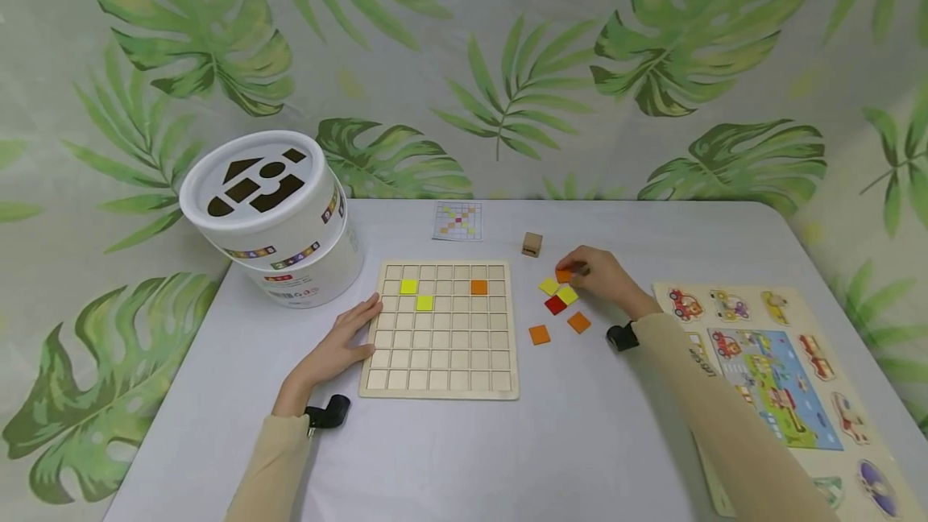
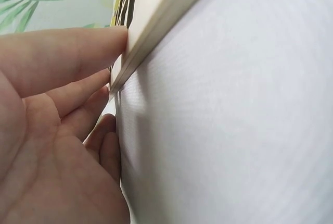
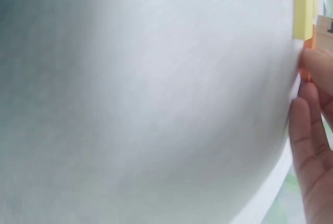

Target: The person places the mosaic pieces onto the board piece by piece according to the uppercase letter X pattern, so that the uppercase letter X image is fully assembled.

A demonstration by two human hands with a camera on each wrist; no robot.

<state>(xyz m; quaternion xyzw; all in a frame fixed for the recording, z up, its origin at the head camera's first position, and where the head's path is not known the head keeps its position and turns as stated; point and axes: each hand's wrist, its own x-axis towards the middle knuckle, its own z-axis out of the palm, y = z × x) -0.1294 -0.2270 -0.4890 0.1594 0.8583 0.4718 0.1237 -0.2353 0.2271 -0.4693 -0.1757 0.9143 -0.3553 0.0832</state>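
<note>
My left hand [image 1: 337, 349] rests at the left edge of a wooden grid board [image 1: 440, 358], its fairly straight fingertips touching the side; the left wrist view shows the board's edge [image 2: 156, 31] against them. Two yellow tiles [image 1: 409, 287] and one orange tile [image 1: 478, 287] sit in the board's upper cells. To the right, my right hand [image 1: 605, 279] pinches an orange tile [image 1: 563, 275] between thumb and fingers. Just below it lie two yellow tiles [image 1: 568, 295] and a red tile [image 1: 555, 304]. Two more orange tiles [image 1: 540, 335] lie nearer me.
A small wooden cube [image 1: 532, 245] and a printed card with a coloured grid [image 1: 458, 221] lie behind the board. At the back left stands a white lidded bucket [image 1: 312, 272]. A picture puzzle board [image 1: 776, 377] lies at the right, partly under my right arm.
</note>
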